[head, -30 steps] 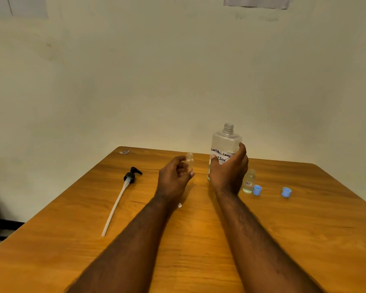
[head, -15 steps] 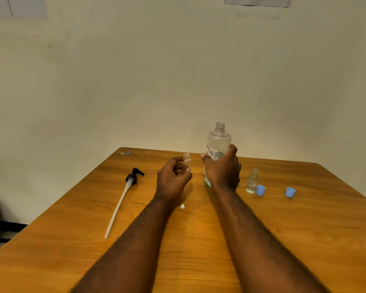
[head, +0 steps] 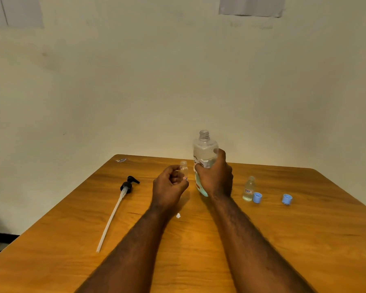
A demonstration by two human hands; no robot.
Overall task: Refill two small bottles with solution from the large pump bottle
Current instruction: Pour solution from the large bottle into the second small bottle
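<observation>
At frame centre, the right hand is gripping the large clear plastic bottle, whose neck is uncapped. Beside it, the left hand is pinching a small clear bottle, half hidden by curled fingers. Right of centre, a second small clear bottle is standing just beside a blue cap. The wooden table is lying open at lower right.

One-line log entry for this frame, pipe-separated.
left hand: holds small bottle | right hand: grips big bottle, uncapped | second small bottle: uncapped, on table | pump: lying on table | pour: not begun
</observation>
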